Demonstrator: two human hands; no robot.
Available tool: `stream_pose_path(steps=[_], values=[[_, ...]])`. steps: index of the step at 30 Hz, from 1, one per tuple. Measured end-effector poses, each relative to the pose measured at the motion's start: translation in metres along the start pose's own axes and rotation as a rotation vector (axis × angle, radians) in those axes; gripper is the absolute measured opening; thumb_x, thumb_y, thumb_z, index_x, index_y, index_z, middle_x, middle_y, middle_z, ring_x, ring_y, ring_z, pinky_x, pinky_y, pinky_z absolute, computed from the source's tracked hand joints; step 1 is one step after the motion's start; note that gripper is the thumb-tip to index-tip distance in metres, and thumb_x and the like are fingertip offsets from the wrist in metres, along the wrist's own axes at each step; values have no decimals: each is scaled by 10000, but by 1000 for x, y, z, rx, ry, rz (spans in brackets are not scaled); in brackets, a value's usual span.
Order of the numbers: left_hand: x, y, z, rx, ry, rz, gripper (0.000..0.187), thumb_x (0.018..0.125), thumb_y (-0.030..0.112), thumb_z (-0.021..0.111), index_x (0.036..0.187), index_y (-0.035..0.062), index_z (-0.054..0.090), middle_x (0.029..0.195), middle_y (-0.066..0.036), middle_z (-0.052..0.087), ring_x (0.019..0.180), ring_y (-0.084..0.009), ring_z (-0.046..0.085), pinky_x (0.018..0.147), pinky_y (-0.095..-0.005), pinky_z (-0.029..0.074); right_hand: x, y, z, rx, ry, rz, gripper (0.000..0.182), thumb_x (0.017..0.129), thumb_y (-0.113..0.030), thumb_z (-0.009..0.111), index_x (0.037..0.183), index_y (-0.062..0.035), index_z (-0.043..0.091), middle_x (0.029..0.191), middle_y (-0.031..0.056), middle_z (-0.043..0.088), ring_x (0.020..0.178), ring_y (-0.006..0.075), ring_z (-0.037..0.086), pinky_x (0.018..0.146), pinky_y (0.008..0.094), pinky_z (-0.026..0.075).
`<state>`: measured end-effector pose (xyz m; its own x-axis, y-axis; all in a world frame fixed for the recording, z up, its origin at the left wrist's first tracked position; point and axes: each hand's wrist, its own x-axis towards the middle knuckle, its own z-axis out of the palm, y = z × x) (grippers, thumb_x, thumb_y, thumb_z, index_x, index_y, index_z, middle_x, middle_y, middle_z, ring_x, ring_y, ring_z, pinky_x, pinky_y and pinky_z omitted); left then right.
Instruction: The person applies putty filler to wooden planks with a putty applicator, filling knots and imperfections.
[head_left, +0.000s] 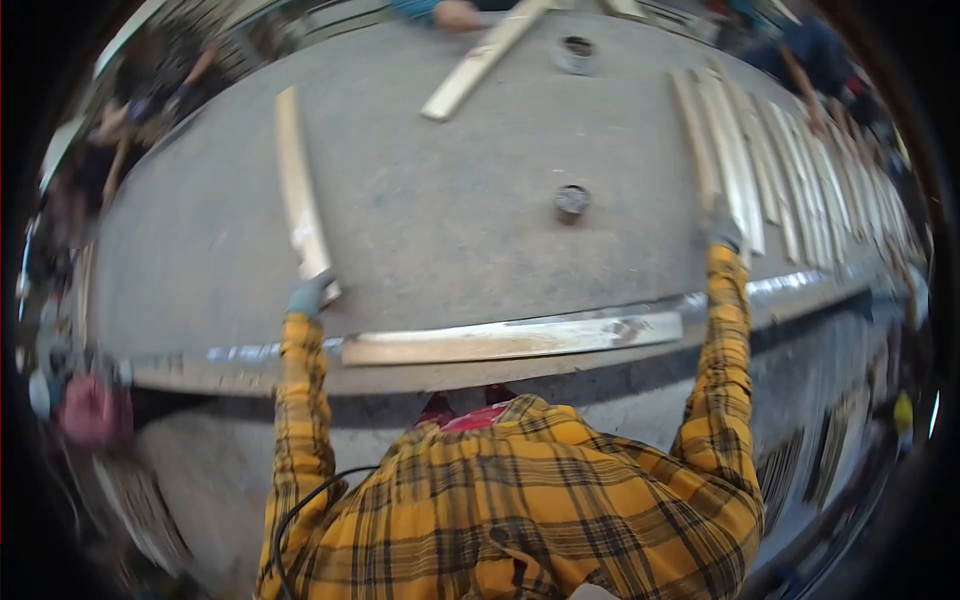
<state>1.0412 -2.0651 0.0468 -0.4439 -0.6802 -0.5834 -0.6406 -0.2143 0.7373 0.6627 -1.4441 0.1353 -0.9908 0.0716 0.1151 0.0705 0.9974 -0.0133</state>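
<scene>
My left hand (312, 291), in a grey glove, is closed on the near end of a wooden slat (295, 185) that points away across the left of the table. On the right, my gloved right hand (724, 230) is at the near end of another wooden slat (693, 135), the leftmost of a row; its fingers are blurred but seem closed round the wood. Between my arms a third slat (510, 340) lies lengthwise along the table's near edge, with a dark mark toward its right end.
A small can (572, 203) stands mid-table, with another can (576, 55) farther back. Several slats (800, 180) lie side by side at the right. Across the table, a person's hand (457, 15) is near a slanting slat (485, 60). Other people are at both sides of the grey table (430, 220).
</scene>
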Motion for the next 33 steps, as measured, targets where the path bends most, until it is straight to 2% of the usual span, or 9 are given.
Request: stream_pose_path(steps=[4,9,12,16,19,21,24,27,33], values=[[-36,-8,11,-171,-93,159,715,619,202,800,1181,-37,428,938,-174,592,766,-232,619,579,-338,540,8,-49,-27,-254,45,192,856,739,-631,528,1413,-293,122,1268,182,441,970,353,585,787,451,479],[-101,-29,47,334,247,343,767,697,165,673,1323,69,241,885,-211,595,830,-369,611,721,-432,511,-61,-141,-46,46,181,-168,547,827,-442,547,1292,-174,441,1021,177,598,896,274,608,734,333,499],[-157,-7,70,296,97,236,793,713,173,627,1358,105,171,1031,-236,546,900,-425,571,807,-443,474,-185,-247,-65,790,-312,-427,224,784,-105,603,999,-126,663,933,56,666,840,128,604,756,286,479],[-194,-13,97,278,125,422,827,709,142,612,1377,124,124,1162,-232,444,921,-405,564,791,-432,483,-245,-327,2,1031,-946,-472,366,840,-324,582,1128,-97,590,929,67,663,743,109,586,625,249,454],[-225,8,99,306,-42,193,871,688,155,663,1386,106,144,1162,-216,383,997,-372,522,838,-412,460,-263,-377,11,1167,-1261,-210,542,826,-422,582,1221,-61,501,876,105,667,660,107,597,579,232,471],[-233,-1,103,317,-124,339,901,687,181,683,1394,136,126,1134,-185,385,991,-371,513,833,-423,459,-269,-388,12,1231,-1393,-32,646,790,-470,616,1233,-24,466,886,139,664,713,162,623,665,267,498],[-234,-11,95,304,-142,527,843,712,171,679,1388,135,177,1147,-157,393,946,-312,533,792,-379,477,-276,-398,11,1423,-1455,140,536,811,-456,582,1111,-19,508,800,137,654,429,122,560,346,242,457],[-228,-23,89,136,-243,605,760,729,135,674,1364,115,257,1111,-132,428,887,-219,542,736,-319,483,-269,-370,16,1755,-1574,98,473,830,-417,568,1069,-14,494,769,131,643,488,91,592,383,188,486],[-222,-33,59,142,-338,666,588,745,74,652,1279,82,405,1042,-102,508,818,-147,541,669,-260,472,-257,-277,-32,1698,-1267,-13,430,833,-383,594,1039,-15,512,746,119,639,539,96,589,436,199,462]])
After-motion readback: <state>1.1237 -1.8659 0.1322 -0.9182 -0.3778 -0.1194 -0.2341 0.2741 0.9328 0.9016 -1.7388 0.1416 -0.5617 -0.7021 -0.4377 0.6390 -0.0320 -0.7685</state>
